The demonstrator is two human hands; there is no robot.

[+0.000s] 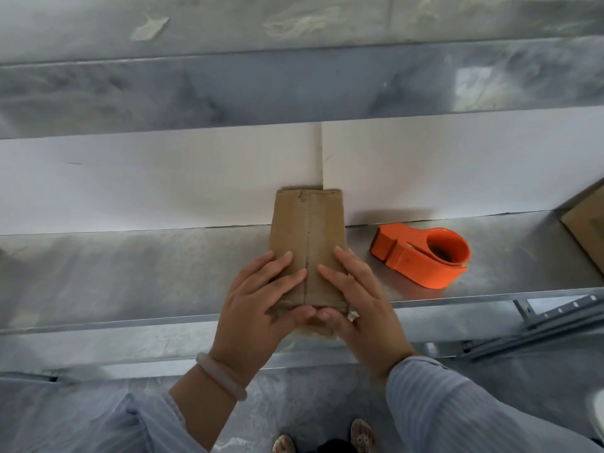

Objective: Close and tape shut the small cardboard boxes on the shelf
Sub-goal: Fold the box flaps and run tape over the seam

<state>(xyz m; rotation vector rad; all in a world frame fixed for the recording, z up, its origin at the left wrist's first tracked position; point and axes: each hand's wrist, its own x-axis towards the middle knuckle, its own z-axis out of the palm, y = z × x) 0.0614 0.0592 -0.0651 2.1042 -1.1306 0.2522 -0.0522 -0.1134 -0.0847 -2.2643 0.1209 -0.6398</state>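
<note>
Pressing flat with fingers straight, the left hand (261, 300) and right hand (358, 299) are holding the box (294, 223) shut, one on each side of the seam (308, 230). The box is lying at the front edge of the shelf (130, 266); looking light and easily dented, it is likely needing broad pressure beside the seam. The dispenser (421, 256) is lying beyond, to the right.
</note>
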